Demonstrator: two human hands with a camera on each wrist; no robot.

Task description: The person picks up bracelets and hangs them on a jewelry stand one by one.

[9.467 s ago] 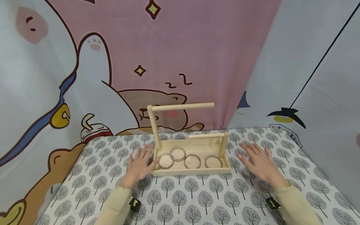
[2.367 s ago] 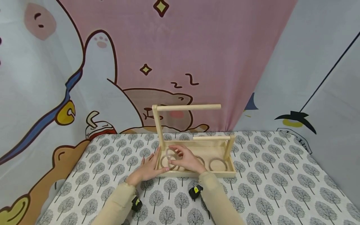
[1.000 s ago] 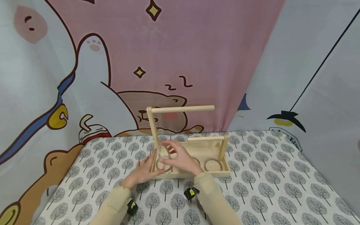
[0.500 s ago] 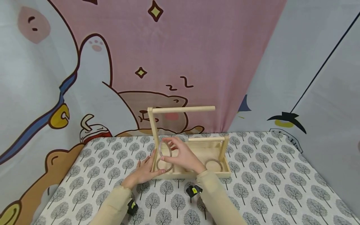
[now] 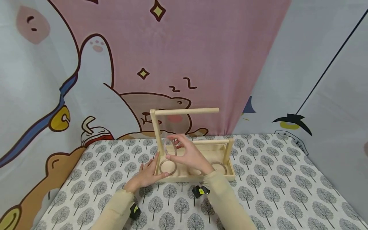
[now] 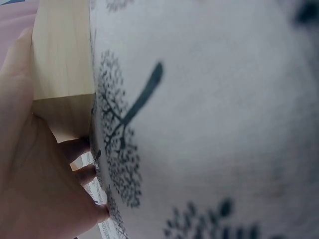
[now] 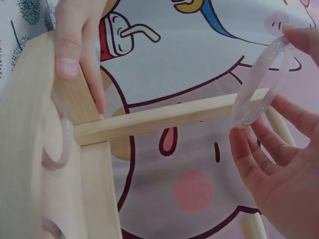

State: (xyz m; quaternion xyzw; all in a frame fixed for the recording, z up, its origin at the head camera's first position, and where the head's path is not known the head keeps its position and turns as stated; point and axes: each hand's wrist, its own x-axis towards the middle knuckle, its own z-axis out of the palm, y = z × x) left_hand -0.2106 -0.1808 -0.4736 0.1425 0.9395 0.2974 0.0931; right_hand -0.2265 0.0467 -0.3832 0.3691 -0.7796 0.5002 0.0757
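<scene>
In the head view, my right hand [image 5: 191, 156] pinches a translucent bangle [image 7: 250, 82] between thumb and fingertips, upright above the left part of a wooden bangle stand [image 5: 198, 178]. The bangle is close to the stand's tall post [image 5: 156, 131], below its upper bar [image 5: 187, 111]. My left hand [image 5: 147, 176] rests against the stand's left end, its fingers straight along the side and its thumb at the front wall. Inside the tray lie a bangle [image 5: 176, 167] at the left and another bangle [image 5: 218, 163] at the right. Between them, a further one is mostly hidden by my right hand.
A shorter post [image 5: 228, 151] with a low bar [image 5: 212, 141] rises at the stand's right end. Both bars have one free end. The table wears a tree-print cloth [image 5: 276, 191], and a cartoon curtain [image 5: 244, 48] hangs behind it.
Both hands lay flat beside the stand at first. Then my left hand moved onto its left end, and my right hand took a bangle from the tray. Lately the bangle has risen.
</scene>
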